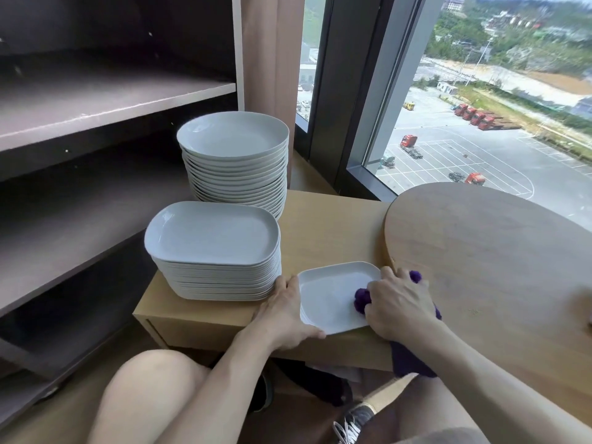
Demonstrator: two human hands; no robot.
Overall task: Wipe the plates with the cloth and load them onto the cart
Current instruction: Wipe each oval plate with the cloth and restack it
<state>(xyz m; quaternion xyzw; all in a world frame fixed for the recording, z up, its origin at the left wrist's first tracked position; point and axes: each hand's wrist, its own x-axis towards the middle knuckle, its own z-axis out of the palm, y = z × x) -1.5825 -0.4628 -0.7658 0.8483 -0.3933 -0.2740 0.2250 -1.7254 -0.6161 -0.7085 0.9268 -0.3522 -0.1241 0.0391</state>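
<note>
Wooden ledge (333, 232), plate (333, 299) overhanging front edge, hands gripping

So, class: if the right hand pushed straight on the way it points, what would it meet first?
Probably the left hand, which grips the left rim of the small plate; the stack of oblong plates lies just beyond.

- Bright daylight enters through the window (464, 129) at the upper right.
- The shelves (96, 174) on the left sit in deep shadow.
- The stacked plates (234, 136) carry a soft sheen, with no harsh glare.
- Wide-angle distortion bends straight lines near the edges, and the top right corner looks smeared.
</note>
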